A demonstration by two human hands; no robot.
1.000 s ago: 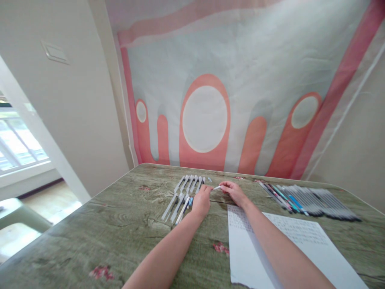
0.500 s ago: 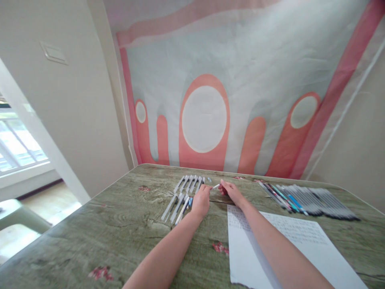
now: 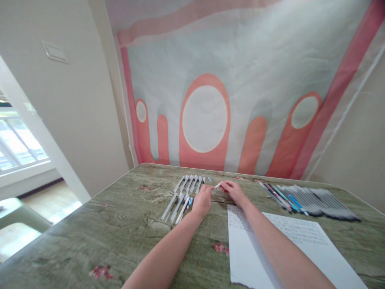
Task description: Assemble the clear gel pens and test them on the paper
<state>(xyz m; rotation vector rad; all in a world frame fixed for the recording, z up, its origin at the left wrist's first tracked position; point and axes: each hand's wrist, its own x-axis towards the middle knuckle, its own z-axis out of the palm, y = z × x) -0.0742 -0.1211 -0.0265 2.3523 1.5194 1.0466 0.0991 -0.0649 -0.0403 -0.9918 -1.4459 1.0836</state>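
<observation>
So the backdrop is a big printed wall covering [image 3: 204,120], pink bars and ovals, with a wood-look surface [image 3: 120,233] right up against it. Nothing on that surface looks fenced in, so a dropped round part could probably roll off toward the near edge.

Biggest thing lying there is the sheet of paper [image 3: 314,245] with writing on it. The right forearm crosses above it, so a careless pull back could drag or crease it. Past that arm, the big row of pens [image 3: 327,204] sits well apart on the right; a wide elbow swing might scatter it, but it isn't really in the way.

The smaller pen group [image 3: 190,184] is the one I'd worry about: it's just beside the left hand [image 3: 202,200], which hides part of it. One sideways nudge could wreck those neat rows.

The left hand and right hand [image 3: 232,191] are near each other but not touching, bridged by a slim white piece [image 3: 217,186] that both seem to pinch by fingertips. Too much twist or sudden pull could make it slip or ping away. What it is exactly, can't tell.

Smallest stuff: a blue bit [image 3: 190,202] by the left hand, easily knocked, and a pale blue bit [image 3: 209,179] just beyond the fingers.
</observation>
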